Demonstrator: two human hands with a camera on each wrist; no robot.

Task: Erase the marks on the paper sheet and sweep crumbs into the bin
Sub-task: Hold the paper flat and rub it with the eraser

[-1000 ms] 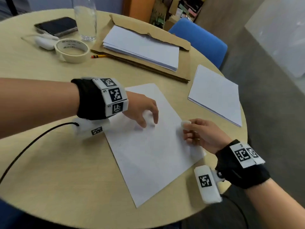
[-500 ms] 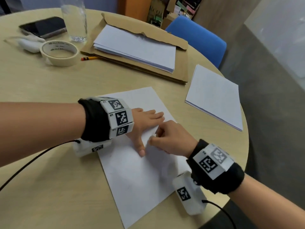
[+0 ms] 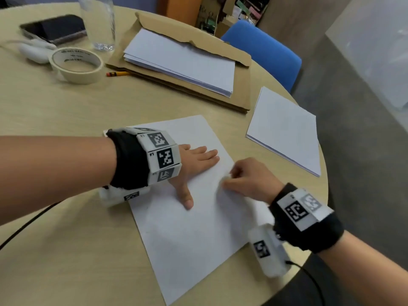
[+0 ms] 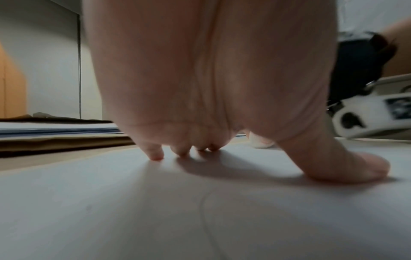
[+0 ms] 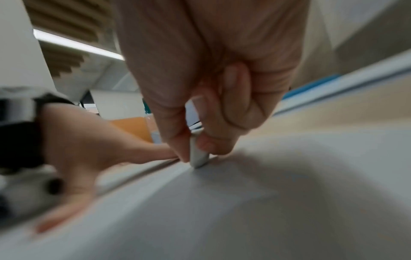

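Observation:
A white paper sheet [image 3: 187,235] lies on the round wooden table [image 3: 66,250] in front of me. My left hand [image 3: 196,164] lies flat on its upper part, fingers straight and thumb spread, pressing it down; in the left wrist view the fingertips [image 4: 155,154] touch the sheet [image 4: 133,211]. My right hand [image 3: 247,177] pinches a small white eraser [image 3: 225,180] between thumb and fingers. In the right wrist view the eraser [image 5: 198,156] has its tip on the paper [image 5: 222,211], right beside my left hand [image 5: 93,149]. A faint curved pencil line [image 4: 203,211] shows on the sheet.
Behind the sheet lie a cardboard folder with a paper stack [image 3: 183,60], a pencil [image 3: 117,74], a tape roll [image 3: 76,65], a glass [image 3: 98,23], a phone [image 3: 53,28] and a white case [image 3: 35,53]. Another paper pile [image 3: 287,129] lies right. A blue chair [image 3: 265,49] stands beyond the edge.
My left hand went from curled fingertips to lying flat on the sheet. My right hand carried the eraser from the sheet's right edge leftward onto the paper beside the left hand.

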